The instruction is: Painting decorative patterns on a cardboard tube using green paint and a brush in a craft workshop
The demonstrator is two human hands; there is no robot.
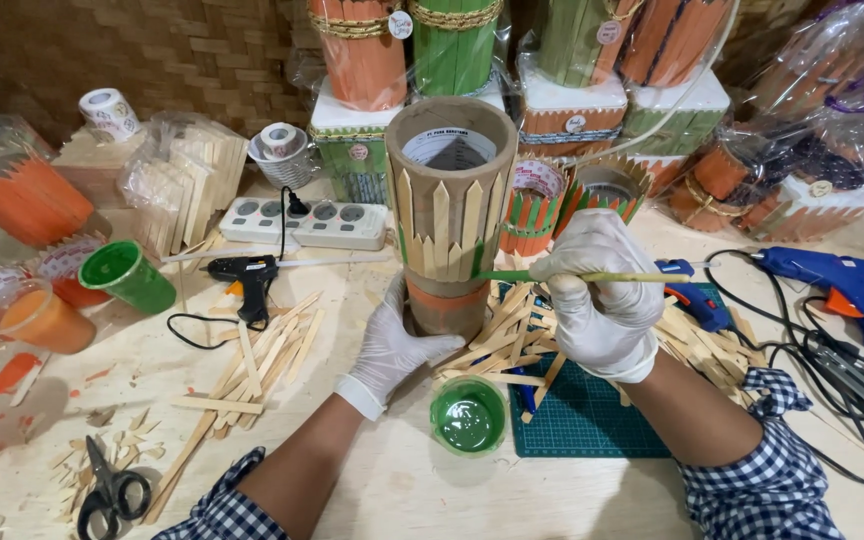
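At tabletop centre point(392, 480), from the head view: left hand point(392, 345) clamped round cardboard tube point(449, 200), right hand point(597, 290) pinching thin brush point(552, 276) against its stick fence. Best done slowly, tube held steady, strokes kept light. Counted: one green paint cup point(467, 415), two blue glue guns point(842, 290), one black glue gun point(244, 275), one pair of scissors point(107, 495).

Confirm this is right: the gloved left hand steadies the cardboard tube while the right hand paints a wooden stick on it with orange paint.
Not quite. The head view shows the brush in the right hand laying green paint, not orange, matching the green cup below. The rest holds: the gloved left hand steadies the cardboard tube at its base.
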